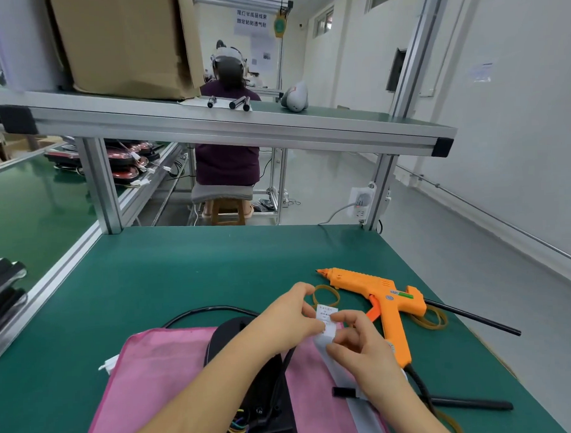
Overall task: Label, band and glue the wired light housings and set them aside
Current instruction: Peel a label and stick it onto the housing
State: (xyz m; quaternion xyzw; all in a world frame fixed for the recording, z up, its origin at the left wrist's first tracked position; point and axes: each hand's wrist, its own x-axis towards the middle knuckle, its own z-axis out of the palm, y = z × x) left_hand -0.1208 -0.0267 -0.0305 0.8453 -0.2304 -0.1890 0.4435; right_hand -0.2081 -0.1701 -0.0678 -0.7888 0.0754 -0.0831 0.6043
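Note:
A black wired light housing (pixel 251 379) lies on a pink cloth (pixel 154 383) at the near edge of the green table (pixel 182 268). Its black cable (pixel 209 309) loops off to the left. Above the housing, my left hand (pixel 291 316) and my right hand (pixel 360 343) pinch a small white printed label (pixel 326 315) between thumbs and fingertips. A white backing strip (pixel 358 405) trails down from the label under my right hand. An orange glue gun (pixel 377 297) lies just right of my hands, nozzle pointing left. Beside it a rubber band (pixel 326 296) lies flat.
More rubber bands (pixel 433 318) lie right of the glue gun, near a black rod (pixel 475 319). Finished housings (pixel 130 160) are stacked on the green conveyor (pixel 34 209) at left. A shelf (pixel 226 124) spans overhead with a cardboard box (pixel 126 43). A person (pixel 227 153) sits beyond.

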